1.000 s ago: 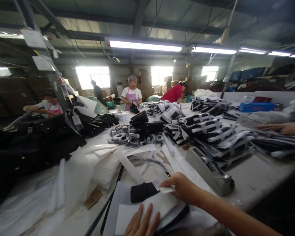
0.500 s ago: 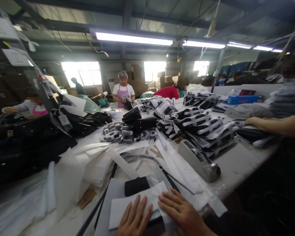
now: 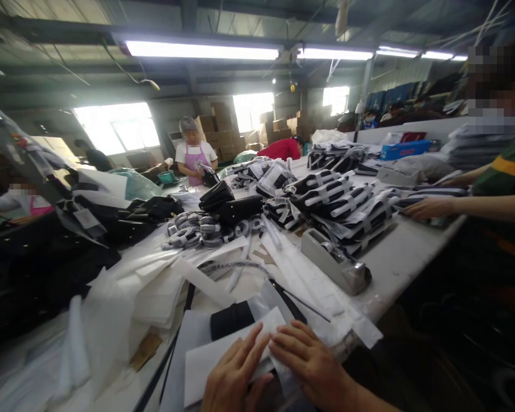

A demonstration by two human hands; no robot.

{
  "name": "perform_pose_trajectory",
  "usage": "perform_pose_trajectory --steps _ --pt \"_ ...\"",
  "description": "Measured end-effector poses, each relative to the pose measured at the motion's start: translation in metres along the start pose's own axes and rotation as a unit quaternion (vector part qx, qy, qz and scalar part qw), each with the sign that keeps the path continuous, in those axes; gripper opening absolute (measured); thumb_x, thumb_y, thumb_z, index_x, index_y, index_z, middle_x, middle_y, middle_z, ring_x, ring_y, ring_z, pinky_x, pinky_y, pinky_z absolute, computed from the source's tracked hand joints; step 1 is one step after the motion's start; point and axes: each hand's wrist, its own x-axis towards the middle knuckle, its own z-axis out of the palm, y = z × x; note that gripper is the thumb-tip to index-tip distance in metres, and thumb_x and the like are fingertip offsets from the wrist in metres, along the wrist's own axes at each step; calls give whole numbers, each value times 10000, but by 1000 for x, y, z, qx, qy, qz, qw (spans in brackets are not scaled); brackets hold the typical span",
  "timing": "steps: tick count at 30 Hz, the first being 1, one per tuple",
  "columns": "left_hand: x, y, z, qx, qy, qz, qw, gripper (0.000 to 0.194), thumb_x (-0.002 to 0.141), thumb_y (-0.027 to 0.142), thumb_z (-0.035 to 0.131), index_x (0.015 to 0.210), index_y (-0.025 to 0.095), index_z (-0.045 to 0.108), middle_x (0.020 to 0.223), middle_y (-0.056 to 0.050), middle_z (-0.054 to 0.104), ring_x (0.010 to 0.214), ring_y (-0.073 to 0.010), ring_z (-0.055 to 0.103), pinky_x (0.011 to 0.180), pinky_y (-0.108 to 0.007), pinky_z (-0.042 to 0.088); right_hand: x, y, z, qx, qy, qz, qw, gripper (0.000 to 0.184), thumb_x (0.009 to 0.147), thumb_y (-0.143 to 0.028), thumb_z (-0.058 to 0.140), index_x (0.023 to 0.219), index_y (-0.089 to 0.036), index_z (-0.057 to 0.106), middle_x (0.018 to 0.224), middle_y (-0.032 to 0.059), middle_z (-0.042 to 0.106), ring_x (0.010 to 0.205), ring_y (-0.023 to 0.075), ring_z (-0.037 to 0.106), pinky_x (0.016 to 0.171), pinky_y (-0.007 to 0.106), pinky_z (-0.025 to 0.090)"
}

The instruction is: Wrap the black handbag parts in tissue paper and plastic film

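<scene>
Both hands are over a folded white sheet (image 3: 210, 363), which lies on a dark bag (image 3: 232, 320) partly wrapped in pale, thin sheeting. My left hand (image 3: 238, 369) rests on the sheet with its fingers stretched out and the thumb apart below them. Beside it, my right hand (image 3: 313, 360) presses flat, fingers extended, on the sheet's right end and the translucent wrapping there. The fingertips of the two hands almost meet. A dark strap handle (image 3: 240, 263), partly wrapped, arches beyond the bag. My hands hide the near part of the bag.
A grey tape dispenser (image 3: 332, 260) stands to the right, near wrapped dark bags (image 3: 335, 194) in a pile. Rolled straps (image 3: 193, 229) lie ahead. White sheets (image 3: 154, 292) and black bags (image 3: 38, 246) are at left. A co-worker's hand (image 3: 429, 207) reaches in at right.
My left hand has risen slightly and turned, bringing its fingers closer to my right hand. The view has shifted, and the co-worker's arm at right has moved.
</scene>
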Motion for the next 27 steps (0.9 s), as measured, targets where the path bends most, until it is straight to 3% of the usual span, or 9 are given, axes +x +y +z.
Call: perform_pose_trajectory --steps 2,5,9,12,15,18,23,27 --pt "-4 -2 4 42 6 47 998 461 985 409 457 1396 206 502 1359 -21 646 1109 -138 683 928 -247 568 0 -3 3 -12 40 7 999 668 764 -16 456 1402 -197 530 1368 94 633 1330 249 523 1128 500 422" --pt "-7 -2 7 61 7 90 994 390 988 294 466 1372 291 536 1335 77 653 1108 -115 682 970 -265 558 -3 -7 1 -13 90 -4 996 512 853 -17 432 1313 -169 598 1257 115 697 1280 245 571 1102 500 457" --pt "-9 -1 10 53 16 82 995 385 981 280 498 1362 313 547 1304 78 675 1102 -117 686 988 -268 552 -30 -10 -9 4 133 -19 991 352 949 -127 547 1287 -208 606 1141 67 757 1197 213 641 1122 448 454" --pt "-10 0 11 64 -5 76 995 392 982 281 492 1372 307 535 1326 69 660 1129 -139 676 976 -304 567 -63 -14 -8 -36 118 5 992 361 937 -172 614 1293 -229 620 1159 59 754 1158 226 669 1093 412 494" --pt "-11 1 10 74 -22 78 994 419 986 252 470 1402 295 497 1369 61 625 1178 -154 651 979 -330 567 -82 -18 3 -89 70 5 994 362 978 -154 515 1316 -224 622 1273 70 699 1219 244 630 1054 404 527" --pt "-11 3 8 64 -29 77 995 464 972 215 487 1431 278 457 1404 38 599 1238 -153 610 1030 -335 533 -75 -20 14 -84 61 -19 994 406 1015 -104 390 1349 -213 594 1251 64 713 1179 209 654 1044 394 528" --pt "-12 7 10 57 -28 57 996 468 962 181 500 1419 279 471 1403 28 601 1256 -143 593 1083 -351 491 -48 -23 14 33 122 -15 992 269 1011 -136 465 1156 -183 686 1031 55 790 961 169 736 1009 369 543" --pt "-14 9 13 98 -32 63 993 449 977 200 481 1420 267 463 1419 34 577 1257 -153 593 1047 -373 525 -50 -25 13 84 132 -3 988 264 1013 -153 454 1117 -198 693 1005 53 797 938 168 751 973 335 568"
